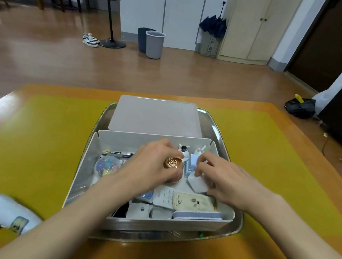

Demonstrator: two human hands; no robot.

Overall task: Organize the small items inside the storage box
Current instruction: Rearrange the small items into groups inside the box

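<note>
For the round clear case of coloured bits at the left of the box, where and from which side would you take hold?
Probably best by its rim, from above. The round clear case seems to lie flat in the storage box, its broad face up. The box wall on its left blocks a sideways approach, and the left hand crowds its right edge. Fingers straddling the rim front to back should fit.

Open white storage box (85, 161) on metal tray, cluttered with small items (177, 199), lid off
</note>
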